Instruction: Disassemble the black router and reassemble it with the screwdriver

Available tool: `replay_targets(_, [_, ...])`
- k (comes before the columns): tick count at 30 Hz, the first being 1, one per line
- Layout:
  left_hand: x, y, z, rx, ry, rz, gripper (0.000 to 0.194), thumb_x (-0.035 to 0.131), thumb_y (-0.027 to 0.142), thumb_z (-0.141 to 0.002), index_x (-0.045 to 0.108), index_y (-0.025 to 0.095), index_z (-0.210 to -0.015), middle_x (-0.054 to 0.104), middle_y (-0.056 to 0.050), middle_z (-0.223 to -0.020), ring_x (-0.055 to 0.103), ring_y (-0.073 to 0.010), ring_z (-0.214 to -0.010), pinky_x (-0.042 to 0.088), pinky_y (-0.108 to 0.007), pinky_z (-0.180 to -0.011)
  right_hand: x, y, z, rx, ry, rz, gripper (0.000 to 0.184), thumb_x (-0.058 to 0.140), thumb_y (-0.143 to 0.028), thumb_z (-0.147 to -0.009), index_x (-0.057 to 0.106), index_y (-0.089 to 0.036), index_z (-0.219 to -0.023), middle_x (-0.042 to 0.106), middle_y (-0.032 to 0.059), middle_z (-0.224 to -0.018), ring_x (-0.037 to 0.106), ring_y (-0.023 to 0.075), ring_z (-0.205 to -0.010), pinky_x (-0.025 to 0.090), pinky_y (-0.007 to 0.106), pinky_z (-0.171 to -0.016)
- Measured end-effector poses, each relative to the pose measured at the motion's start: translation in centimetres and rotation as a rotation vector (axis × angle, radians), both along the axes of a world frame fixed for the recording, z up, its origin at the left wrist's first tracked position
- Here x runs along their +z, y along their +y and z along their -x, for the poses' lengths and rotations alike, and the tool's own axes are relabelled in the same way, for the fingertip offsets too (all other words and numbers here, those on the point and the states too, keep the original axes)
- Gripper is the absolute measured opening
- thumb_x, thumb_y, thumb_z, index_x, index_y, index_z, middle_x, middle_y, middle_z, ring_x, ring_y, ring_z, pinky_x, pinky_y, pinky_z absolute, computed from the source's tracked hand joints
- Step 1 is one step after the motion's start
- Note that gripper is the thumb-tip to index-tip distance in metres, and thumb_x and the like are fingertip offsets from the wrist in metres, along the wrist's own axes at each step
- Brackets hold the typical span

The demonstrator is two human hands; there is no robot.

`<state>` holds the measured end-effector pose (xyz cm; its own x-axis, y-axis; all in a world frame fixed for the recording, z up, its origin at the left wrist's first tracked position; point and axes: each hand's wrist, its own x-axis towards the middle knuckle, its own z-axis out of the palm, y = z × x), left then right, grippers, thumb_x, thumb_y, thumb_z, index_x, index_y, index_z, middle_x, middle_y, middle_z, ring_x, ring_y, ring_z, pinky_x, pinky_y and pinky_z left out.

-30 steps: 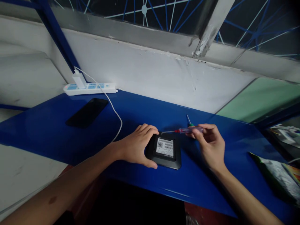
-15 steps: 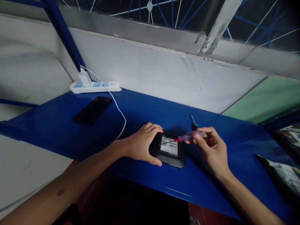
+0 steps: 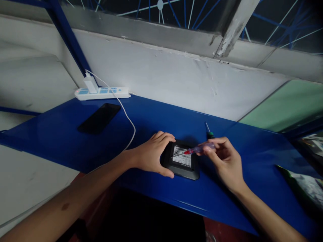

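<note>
A black rectangular device (image 3: 186, 173) with a white printed label lies on the blue table. My left hand (image 3: 153, 154) grips its left side, fingers at the far edge and thumb at the near one. In my right hand (image 3: 225, 159) is a screwdriver (image 3: 200, 148) with a clear purple handle and red collar, pinched between thumb and fingers. Its thin shaft slants left across the label, the tip near the device's left side; whether it touches is too small to tell. Just beyond my right hand lies a second screwdriver (image 3: 210, 134) with a green collar, its handle partly hidden.
A dark phone (image 3: 99, 118) lies at the left of the blue table (image 3: 161, 116). Behind it a white power strip (image 3: 103, 93) holds a charger (image 3: 91, 83), whose white cable (image 3: 128, 121) runs toward my left arm. A green and silver packet (image 3: 302, 185) is at the right.
My right hand has shifted slightly left with the screwdriver, whose shaft now lies lower over the label. My left hand and the device have stayed in place.
</note>
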<state>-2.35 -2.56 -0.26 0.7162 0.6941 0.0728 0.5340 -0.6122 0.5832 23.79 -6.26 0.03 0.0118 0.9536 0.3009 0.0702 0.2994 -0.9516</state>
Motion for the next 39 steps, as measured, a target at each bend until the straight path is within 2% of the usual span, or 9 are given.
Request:
replay_targets(8, [0.2, 0.0, 0.1, -0.003, -0.012, 0.006, 0.096, 0.081, 0.058, -0.059, 0.041, 0.022, -0.139, 0.046, -0.015, -0.142, 0.038, -0.0403, -0.133, 0.035, -0.063, -0.113, 0.0, 0.4, -0.6, -0.101, -0.058, -0.065, 0.024, 0.079, -0.037, -0.083, 0.064, -0.026, -0.099, 0.075, 0.0004, -0.08, 0.074, 0.017, -0.065, 0.063, 0.031, -0.065])
replay_targets(18, [0.4, -0.1, 0.3, -0.011, 0.036, 0.011, 0.099, 0.079, 0.065, -0.06, 0.038, 0.023, -0.14, 0.043, -0.015, -0.146, 0.037, -0.0402, -0.135, 0.035, -0.063, -0.113, 0.6, 2.2, -2.7, -0.325, -0.04, -0.157, 0.026, 0.075, -0.035, -0.086, 0.065, -0.026, -0.108, 0.071, 0.0001, -0.084, 0.069, 0.0154, -0.065, 0.062, 0.033, -0.065])
replay_targets(22, [0.3, -0.1, 0.2, -0.014, 0.042, -0.034, 0.098, 0.079, 0.063, -0.061, 0.04, 0.023, -0.141, 0.044, -0.015, -0.146, 0.038, -0.0402, -0.136, 0.032, -0.064, -0.115, 1.0, 2.3, -2.8, -0.336, -0.036, -0.169, 0.026, 0.074, -0.035, -0.086, 0.064, -0.026, -0.108, 0.075, 0.0031, -0.092, 0.071, 0.0177, -0.072, 0.062, 0.035, -0.069])
replay_targets(26, [0.2, -0.1, 0.2, -0.022, 0.044, -0.051, 0.1, 0.078, 0.067, -0.061, 0.041, 0.022, -0.142, 0.045, -0.015, -0.148, 0.038, -0.0416, -0.136, 0.031, -0.064, -0.115, 1.1, 2.1, -2.6, -0.332, -0.065, -0.208, 0.025, 0.074, -0.031, -0.087, 0.063, -0.026, -0.109, 0.077, 0.0027, -0.095, 0.072, 0.0162, -0.075, 0.061, 0.033, -0.072])
replay_targets(34, [0.1, -0.2, -0.2, -0.04, 0.025, -0.103, 0.102, 0.077, 0.073, -0.063, 0.044, 0.018, -0.143, 0.047, -0.017, -0.148, 0.041, -0.0409, -0.135, 0.033, -0.061, -0.114, 0.6, 2.1, -2.7, -0.322, -0.132, -0.315, 0.032, 0.074, -0.024, -0.087, 0.057, -0.024, -0.115, 0.077, 0.0018, -0.092, 0.074, 0.0166, -0.073, 0.063, 0.032, -0.066])
replay_targets(39, [0.0, -0.3, -0.2, -0.03, 0.022, -0.11, 0.103, 0.076, 0.075, -0.063, 0.044, 0.018, -0.143, 0.048, -0.017, -0.147, 0.042, -0.0405, -0.134, 0.034, -0.061, -0.113, 0.4, 2.2, -2.8, -0.324, -0.149, -0.336, 0.028, 0.074, -0.025, -0.087, 0.061, -0.025, -0.112, 0.077, 0.0019, -0.093, 0.073, 0.0156, -0.071, 0.063, 0.031, -0.065])
